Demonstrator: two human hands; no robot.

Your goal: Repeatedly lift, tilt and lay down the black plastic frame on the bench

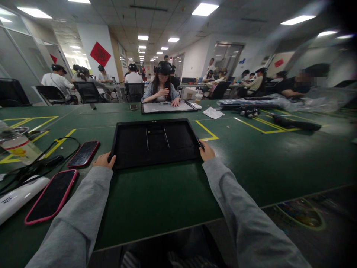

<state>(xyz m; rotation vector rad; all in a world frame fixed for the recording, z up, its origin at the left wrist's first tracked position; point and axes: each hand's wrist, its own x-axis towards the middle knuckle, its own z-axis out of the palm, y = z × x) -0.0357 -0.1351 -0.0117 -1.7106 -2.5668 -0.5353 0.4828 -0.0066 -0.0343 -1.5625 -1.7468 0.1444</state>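
A shallow black rectangular shell with a raised rim, which looks like a monitor back cover (131, 147), lies on the green table in front of me. Two thin upright metal strips and a small yellow spot show at its middle. My left hand (104, 160) grips its left edge near the front corner, thumb over the rim. On the opposite side my right hand (208, 151) holds the right edge in the same way. The fingers under the rim are partly hidden.
Left of me lie two red-cased phones (85, 153), a white device (22, 195), black cables and a plastic bottle (21, 147). Across the table a person sits behind a flat pale panel (164, 107). A crumpled tissue (213, 112) and plastic-wrapped items (251, 103) lie to the right.
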